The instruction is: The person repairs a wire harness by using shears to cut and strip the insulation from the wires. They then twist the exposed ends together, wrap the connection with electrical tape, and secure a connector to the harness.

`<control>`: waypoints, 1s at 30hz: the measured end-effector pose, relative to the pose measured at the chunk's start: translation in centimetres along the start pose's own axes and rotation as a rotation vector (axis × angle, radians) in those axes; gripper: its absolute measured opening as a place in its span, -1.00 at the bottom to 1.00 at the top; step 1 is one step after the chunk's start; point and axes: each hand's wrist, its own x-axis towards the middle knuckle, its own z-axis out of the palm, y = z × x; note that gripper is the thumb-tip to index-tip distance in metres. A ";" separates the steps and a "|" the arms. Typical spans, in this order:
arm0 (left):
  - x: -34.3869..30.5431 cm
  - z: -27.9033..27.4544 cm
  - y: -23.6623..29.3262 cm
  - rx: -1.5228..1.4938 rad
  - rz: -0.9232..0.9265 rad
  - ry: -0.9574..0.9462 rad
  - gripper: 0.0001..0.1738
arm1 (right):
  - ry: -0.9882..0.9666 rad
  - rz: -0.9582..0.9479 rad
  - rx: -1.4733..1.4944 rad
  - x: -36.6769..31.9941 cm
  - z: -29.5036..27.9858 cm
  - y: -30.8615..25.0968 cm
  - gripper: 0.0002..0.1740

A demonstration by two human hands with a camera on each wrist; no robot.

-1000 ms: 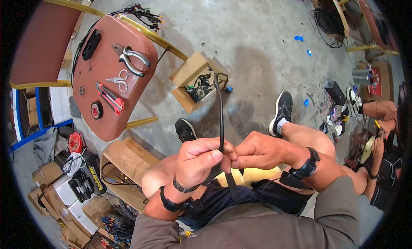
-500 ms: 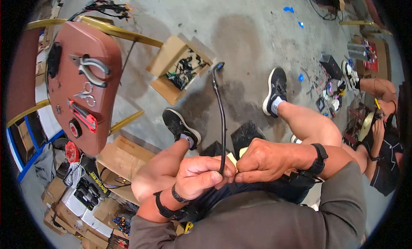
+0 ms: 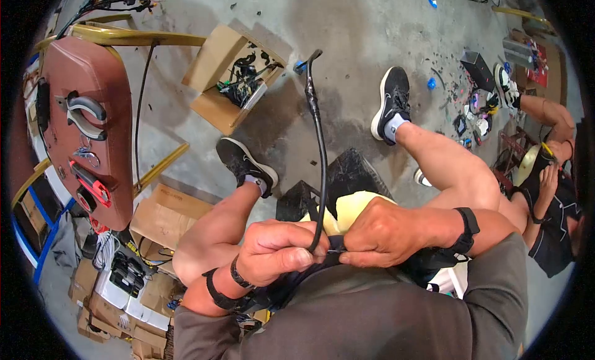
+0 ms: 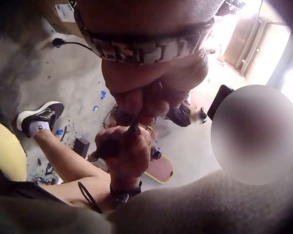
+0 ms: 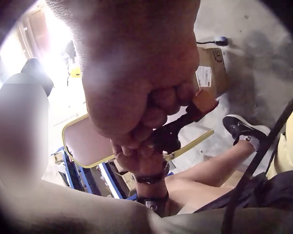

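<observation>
In the head view my left hand [image 3: 276,251] pinches a black cable [image 3: 320,149] between thumb and curled fingers. The cable rises away from the hand, has a thicker wrapped-looking section [image 3: 312,99] and bends at its far end. Close beside it, my right hand [image 3: 384,233] has curled fingers and pinches a thin end that spans the small space between both hands. The right wrist view shows a dark piece with an orange-brown tip [image 5: 205,101] beyond the fingers. Both hands are over my lap, near the shirt; their fingertips are mostly hidden.
A brown padded chair seat [image 3: 93,124] at left holds pliers [image 3: 85,115], scissors [image 3: 85,154], a red cutter [image 3: 91,183] and a tape roll. An open cardboard box [image 3: 204,62] with black parts stands ahead. Another person [image 3: 548,199] sits at right, near scattered scraps.
The head view has shifted, so the chair and box appear farther left and higher. My hands sit lower in the picture, and a thin strand now shows between them. Both keep their grip.
</observation>
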 end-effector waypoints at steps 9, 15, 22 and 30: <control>1.0 -2.4 -0.1 0.022 0.400 0.375 -0.75 | 0.153 0.166 -0.129 -0.1 -4.2 -1.1 -0.68; 1.6 -2.2 1.1 -0.034 0.360 0.733 -0.78 | 0.315 0.039 -0.346 3.5 -3.8 -1.8 -0.86; 0.0 -2.5 2.0 -0.055 0.536 0.705 -0.82 | 0.378 -0.011 -0.646 9.5 -3.8 -2.5 -0.52; -2.0 -2.0 4.0 -0.149 0.619 0.574 -0.77 | 0.092 0.008 -0.258 10.9 -1.2 -2.0 -0.52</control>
